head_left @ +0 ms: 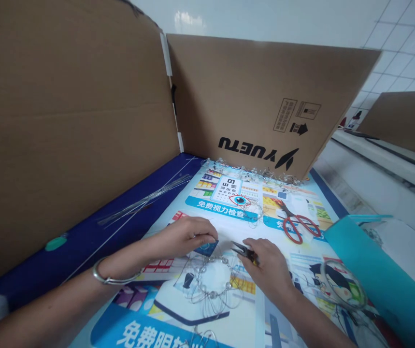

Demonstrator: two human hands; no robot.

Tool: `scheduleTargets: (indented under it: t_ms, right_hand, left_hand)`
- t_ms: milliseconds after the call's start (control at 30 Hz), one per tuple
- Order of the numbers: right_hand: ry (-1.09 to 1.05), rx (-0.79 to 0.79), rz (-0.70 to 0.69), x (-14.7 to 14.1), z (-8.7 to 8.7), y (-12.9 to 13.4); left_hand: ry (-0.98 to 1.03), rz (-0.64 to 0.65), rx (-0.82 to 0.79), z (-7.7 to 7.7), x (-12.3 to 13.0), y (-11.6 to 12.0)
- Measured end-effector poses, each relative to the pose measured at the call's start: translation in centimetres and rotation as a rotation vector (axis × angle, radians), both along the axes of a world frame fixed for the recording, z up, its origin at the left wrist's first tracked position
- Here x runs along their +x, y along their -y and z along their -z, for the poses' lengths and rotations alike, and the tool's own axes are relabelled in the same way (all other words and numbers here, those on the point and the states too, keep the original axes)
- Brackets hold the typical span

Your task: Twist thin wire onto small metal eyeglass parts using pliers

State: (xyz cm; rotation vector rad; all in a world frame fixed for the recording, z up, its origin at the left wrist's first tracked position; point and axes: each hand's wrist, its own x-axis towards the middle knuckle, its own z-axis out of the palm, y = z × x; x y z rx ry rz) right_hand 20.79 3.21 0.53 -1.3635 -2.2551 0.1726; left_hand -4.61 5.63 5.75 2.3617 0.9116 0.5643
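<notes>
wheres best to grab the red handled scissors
Pinch the red handle loops of the scissors from above on the near side: they lie flat on the printed poster, blades pointing away, so the loops face the right hand holding needle-nose pliers.

From here I count one left hand point(187, 237), one right hand point(267, 270), one pair of pliers point(245, 252), one pair of red scissors point(297, 224), one beaded wire ring point(210, 278), one bangle point(111, 276), and three cardboard panels point(65, 121).

Right hand point(267, 270) gripping pliers point(242, 250), left hand point(183, 237) beside beaded wire ring point(210, 276)
</notes>
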Motion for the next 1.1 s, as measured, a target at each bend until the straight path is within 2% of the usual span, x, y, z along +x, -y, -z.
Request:
scheduleTargets:
  t_ms: [100,167,300,467,733,1100]
  right_hand:
    - [0.090,0.016,-0.015,0.0,-0.1,0.1]
    - [0.141,0.027,-0.029,0.0,-0.3,0.2]
    - [0.203,0.034,-0.059,-0.1,-0.5,0.3]
    - [0.286,0.092,-0.089,-0.5,-0.7,0.5]
    - [0.506,0.280,-0.172,-0.8,-0.9,1.0]
    - [0.517,0.286,-0.188,-1.0,-1.0,0.9]
  left_hand:
    - [-0.141,-0.018,-0.057,-1.6,-1.3,0.0]
    - [-0.228,-0.012,-0.116,-1.8,-1.9,0.1]
    - [-0.288,-0.022,-0.189,-0.7,-1.9,0.5]
    - [-0.238,0.050,-0.275,0.7,-1.0,0.6]
    - [-0.214,0.234,-0.399,-0.1,-1.7,0.6]
    - [-0.234,0.150,-0.303,0.7,-0.7,1.1]
